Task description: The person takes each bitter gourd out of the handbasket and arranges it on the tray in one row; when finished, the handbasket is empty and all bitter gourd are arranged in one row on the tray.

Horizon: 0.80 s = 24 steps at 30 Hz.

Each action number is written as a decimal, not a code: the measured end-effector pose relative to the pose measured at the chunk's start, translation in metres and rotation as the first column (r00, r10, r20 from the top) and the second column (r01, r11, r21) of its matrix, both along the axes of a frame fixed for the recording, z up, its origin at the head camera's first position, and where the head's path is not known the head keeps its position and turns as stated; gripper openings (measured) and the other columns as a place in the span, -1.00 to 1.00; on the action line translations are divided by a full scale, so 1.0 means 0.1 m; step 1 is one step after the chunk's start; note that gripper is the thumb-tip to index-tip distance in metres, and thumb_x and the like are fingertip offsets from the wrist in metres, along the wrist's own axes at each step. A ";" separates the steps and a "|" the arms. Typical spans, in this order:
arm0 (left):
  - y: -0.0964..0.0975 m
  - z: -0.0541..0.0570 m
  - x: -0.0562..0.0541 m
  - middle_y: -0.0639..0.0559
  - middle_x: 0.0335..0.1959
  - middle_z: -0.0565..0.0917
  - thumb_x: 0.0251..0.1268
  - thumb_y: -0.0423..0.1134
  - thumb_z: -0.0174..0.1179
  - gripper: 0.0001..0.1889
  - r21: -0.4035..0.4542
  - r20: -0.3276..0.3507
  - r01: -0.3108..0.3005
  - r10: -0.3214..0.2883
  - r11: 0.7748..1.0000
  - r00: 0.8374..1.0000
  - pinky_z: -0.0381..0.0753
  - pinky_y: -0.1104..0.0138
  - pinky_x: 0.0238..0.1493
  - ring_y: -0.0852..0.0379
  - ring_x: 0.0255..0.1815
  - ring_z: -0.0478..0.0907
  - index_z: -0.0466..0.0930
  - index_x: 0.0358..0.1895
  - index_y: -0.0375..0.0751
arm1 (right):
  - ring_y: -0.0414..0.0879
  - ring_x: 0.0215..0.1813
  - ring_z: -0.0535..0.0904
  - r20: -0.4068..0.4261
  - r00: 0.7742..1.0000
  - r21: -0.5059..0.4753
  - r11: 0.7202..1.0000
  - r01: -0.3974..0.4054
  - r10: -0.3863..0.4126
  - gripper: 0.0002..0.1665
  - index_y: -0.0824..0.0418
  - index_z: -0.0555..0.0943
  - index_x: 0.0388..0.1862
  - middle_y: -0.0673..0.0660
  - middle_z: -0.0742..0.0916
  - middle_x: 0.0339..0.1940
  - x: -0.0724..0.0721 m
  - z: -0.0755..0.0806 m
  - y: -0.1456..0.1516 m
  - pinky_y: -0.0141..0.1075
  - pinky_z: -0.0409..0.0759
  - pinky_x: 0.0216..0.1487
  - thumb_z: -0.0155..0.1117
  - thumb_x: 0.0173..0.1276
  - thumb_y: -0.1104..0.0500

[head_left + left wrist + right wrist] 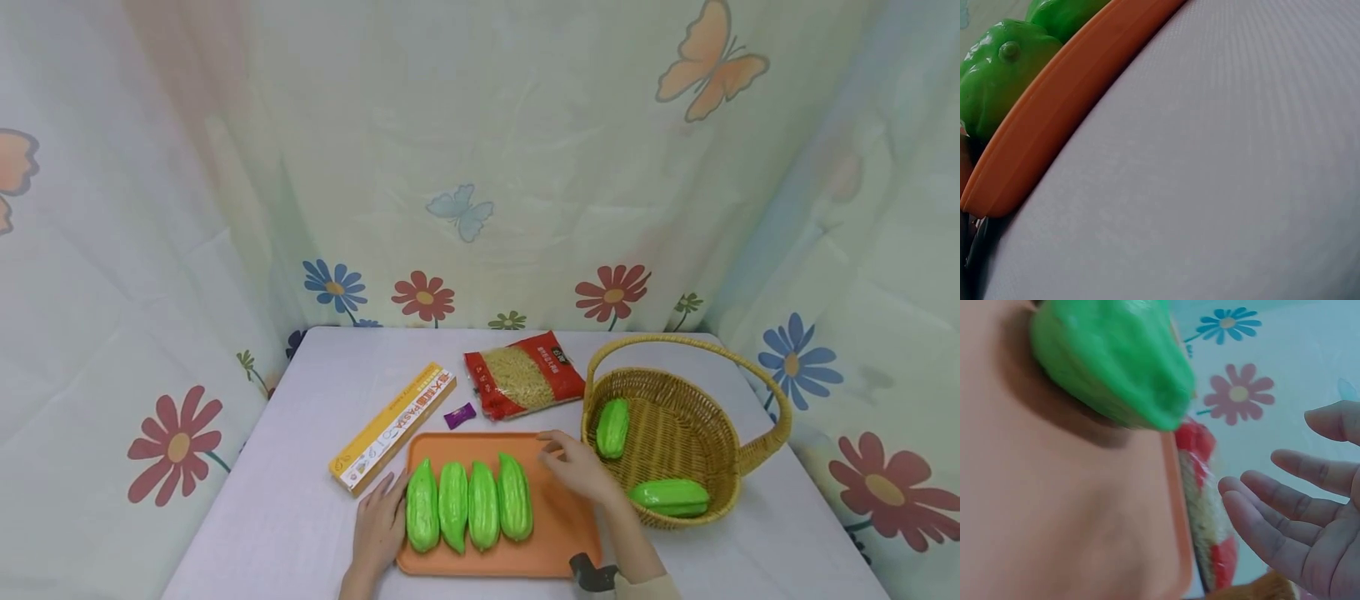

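Several green ridged gourds (453, 504) lie side by side on an orange tray (558, 533). My left hand (377, 527) rests at the tray's left edge, beside the leftmost gourd (422, 507), its fingers extended along the rim. In the left wrist view the tray's outer wall (1054, 119) shows, while that hand is mostly hidden. Over the tray's right part hovers my right hand (577, 468), holding nothing, with its fingers spread and slightly bent in the right wrist view. The rightmost gourd (515, 497) lies to the left of it.
A wicker basket (727, 425) with a tall handle stands on the right, with one gourd (613, 428) and another gourd (670, 497) inside. Behind the tray lie a red pasta bag (525, 375) and a small purple packet (460, 416). A long pasta box (393, 428) lies at left.
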<state>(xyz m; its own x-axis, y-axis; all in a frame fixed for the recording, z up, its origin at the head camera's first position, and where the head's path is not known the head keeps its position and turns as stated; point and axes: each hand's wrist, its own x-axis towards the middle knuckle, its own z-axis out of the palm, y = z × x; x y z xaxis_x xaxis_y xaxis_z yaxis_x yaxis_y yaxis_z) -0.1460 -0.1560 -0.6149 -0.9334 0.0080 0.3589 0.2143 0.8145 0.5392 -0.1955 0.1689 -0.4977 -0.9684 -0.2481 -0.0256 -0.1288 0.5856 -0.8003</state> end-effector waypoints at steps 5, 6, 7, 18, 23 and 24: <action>0.00 0.00 0.01 -0.02 0.19 0.48 0.30 -0.31 0.00 -0.61 0.005 0.004 0.002 -0.002 1.000 1.000 0.18 -0.05 0.17 -0.11 0.26 0.29 0.45 0.19 -0.13 | 0.04 -0.16 0.56 -0.017 1.000 -0.017 1.000 0.024 -0.024 -0.60 0.25 0.49 0.09 0.19 0.62 -0.11 -0.04 0.13 0.16 -0.19 0.56 -0.29 0.13 0.35 0.09; 0.00 0.00 0.01 -0.02 0.19 0.48 0.30 -0.30 -0.01 -0.61 0.006 0.009 0.002 -0.002 1.000 1.000 0.18 -0.06 0.17 -0.11 0.26 0.29 0.45 0.19 -0.14 | 0.05 -0.17 0.57 -0.019 0.999 -0.024 0.999 0.030 -0.030 -0.59 0.26 0.48 0.10 0.19 0.62 -0.11 -0.06 0.14 0.19 -0.19 0.56 -0.29 0.13 0.35 0.08; 0.01 0.00 0.01 -0.02 0.19 0.47 0.31 -0.30 -0.02 -0.61 0.010 0.015 0.001 -0.001 1.000 1.000 0.17 -0.06 0.18 -0.11 0.27 0.28 0.44 0.20 -0.13 | 0.04 -0.18 0.57 -0.014 0.999 -0.035 0.999 0.034 -0.035 -0.58 0.27 0.47 0.11 0.20 0.61 -0.11 -0.07 0.16 0.24 -0.18 0.57 -0.29 0.12 0.36 0.07; 0.01 -0.01 -0.01 0.00 0.21 0.46 0.32 -0.29 -0.03 -0.61 0.013 0.054 -0.012 0.012 1.000 0.998 0.14 -0.02 0.21 -0.07 0.29 0.25 0.43 0.21 -0.12 | 0.25 -0.06 0.53 0.045 0.997 -0.128 0.990 0.067 -0.061 -0.50 0.43 0.33 0.20 0.42 0.51 -0.01 -0.20 0.36 0.66 -0.09 0.61 -0.20 0.01 0.42 0.12; 0.00 -0.01 0.00 0.00 0.21 0.45 0.32 -0.29 -0.03 -0.61 0.010 0.058 -0.015 0.014 1.000 0.998 0.13 -0.03 0.22 -0.07 0.29 0.25 0.43 0.21 -0.12 | 0.19 -0.08 0.53 0.031 0.998 -0.075 0.996 0.050 -0.048 -0.47 0.47 0.35 0.17 0.40 0.54 0.00 -0.28 0.58 0.75 -0.11 0.62 -0.21 0.00 0.43 0.06; 0.00 -0.02 0.01 0.00 0.21 0.45 0.32 -0.29 -0.02 -0.61 0.008 0.058 -0.016 0.015 1.000 0.998 0.14 -0.04 0.21 -0.08 0.29 0.25 0.43 0.21 -0.12 | 0.17 -0.10 0.54 0.020 0.999 -0.063 0.997 0.046 -0.045 -0.47 0.47 0.35 0.16 0.39 0.55 -0.01 -0.30 0.62 0.77 -0.11 0.62 -0.22 0.00 0.43 0.06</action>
<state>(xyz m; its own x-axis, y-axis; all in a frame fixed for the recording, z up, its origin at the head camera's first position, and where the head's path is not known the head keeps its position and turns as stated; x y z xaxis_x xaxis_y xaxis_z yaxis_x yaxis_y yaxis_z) -0.1454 -0.1559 -0.6168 -0.9524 -0.0094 0.3046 0.1701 0.8129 0.5570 -0.2257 0.2457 -0.4359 -0.9782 -0.2056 -0.0290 -0.0884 0.5384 -0.8380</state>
